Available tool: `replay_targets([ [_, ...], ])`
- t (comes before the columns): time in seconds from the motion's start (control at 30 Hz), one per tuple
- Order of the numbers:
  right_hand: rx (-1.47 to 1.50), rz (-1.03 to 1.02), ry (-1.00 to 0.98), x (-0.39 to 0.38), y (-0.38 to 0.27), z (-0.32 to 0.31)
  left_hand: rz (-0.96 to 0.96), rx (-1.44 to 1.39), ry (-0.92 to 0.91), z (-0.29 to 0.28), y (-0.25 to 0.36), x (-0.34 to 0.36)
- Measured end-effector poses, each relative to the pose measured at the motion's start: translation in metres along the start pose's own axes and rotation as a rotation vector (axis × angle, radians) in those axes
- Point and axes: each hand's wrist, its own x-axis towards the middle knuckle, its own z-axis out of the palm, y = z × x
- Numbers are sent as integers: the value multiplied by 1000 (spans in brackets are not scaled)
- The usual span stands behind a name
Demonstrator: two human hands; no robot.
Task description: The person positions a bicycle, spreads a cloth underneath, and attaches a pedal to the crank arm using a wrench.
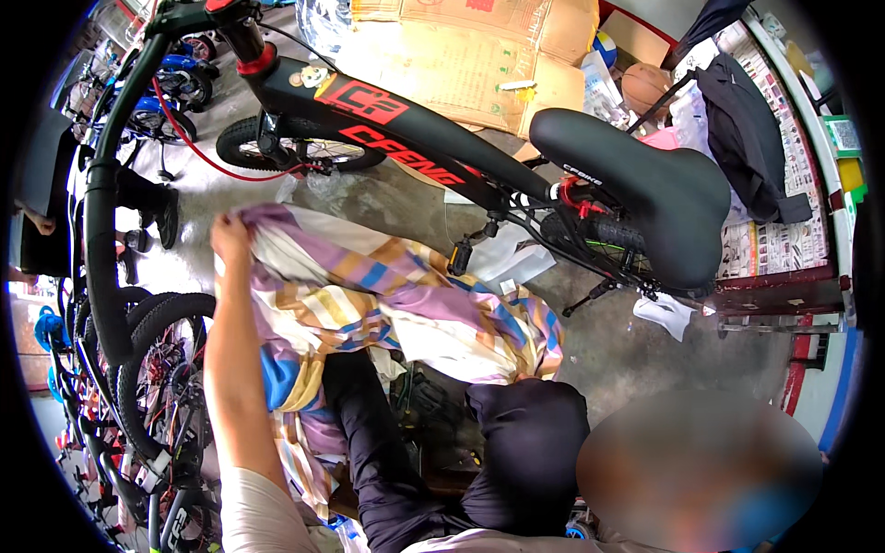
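Gripping the far left corner of the striped purple, yellow and blue cloth [387, 295], your left hand [230, 235] is raised and closed on a bunch of it, forearm running up from the near left edge. From that hand the cloth stretches rightward and nearer to you, its long axis slanting across your dark-trousered knees [516, 442] to a bunched end at centre right. Your right hand is not in view, so you cannot tell from here whether it holds that end; the left is the only hand seen on the cloth. Just beyond the cloth stands the black bicycle frame with red lettering [387, 120], slanting from far left down to the broad black saddle [645, 184] at right. Farther off, flattened brown cardboard boxes [479, 64] with red print and a small white label lie on the floor; an orange ball [643, 88] sits beside them. Along the right edge runs a white wall sheet of small printed panels [784, 240], with green and yellow tags higher up.
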Motion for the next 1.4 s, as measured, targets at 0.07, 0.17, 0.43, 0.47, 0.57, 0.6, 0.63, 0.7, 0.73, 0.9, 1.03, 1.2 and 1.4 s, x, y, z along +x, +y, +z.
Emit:
replay_targets([
  [0.07,16,-3,0,-2,1,1,37,-381,-61,-10,5,11],
  [0.17,49,-7,9,-4,6,1,112,-123,-84,-11,7,-22],
  [0.43,585,-187,207,-3,2,-82,779,-65,-176,-144,98,-268],
  [0.47,690,-228,281,-3,-8,-112,793,-70,-186,-183,113,-284],
  [0.57,819,-287,483,-7,-55,-220,1096,-116,307,-283,157,-282],
  [0.6,883,-309,464,-11,-78,-254,1100,-81,502,-306,172,-271],
  [0.63,935,-347,425,-17,-102,-285,993,-32,583,-322,187,-261],
  [0.7,1007,-478,350,-28,-149,-335,816,42,601,-337,216,-234],
  [0.73,1146,-543,374,-30,-173,-348,736,88,525,-342,227,-221],
  [0.9,1897,-671,333,-19,-246,-370,388,-176,45,-338,241,-194],
  [1.03,1763,-601,544,-29,-232,-358,429,-235,-28,-359,204,-205],
  [1.2,1638,-739,465,-47,-198,-347,396,-293,-30,-399,171,-213],
  [1.4,1848,-654,487,-46,-208,-349,348,-258,17,-396,183,-227],
])
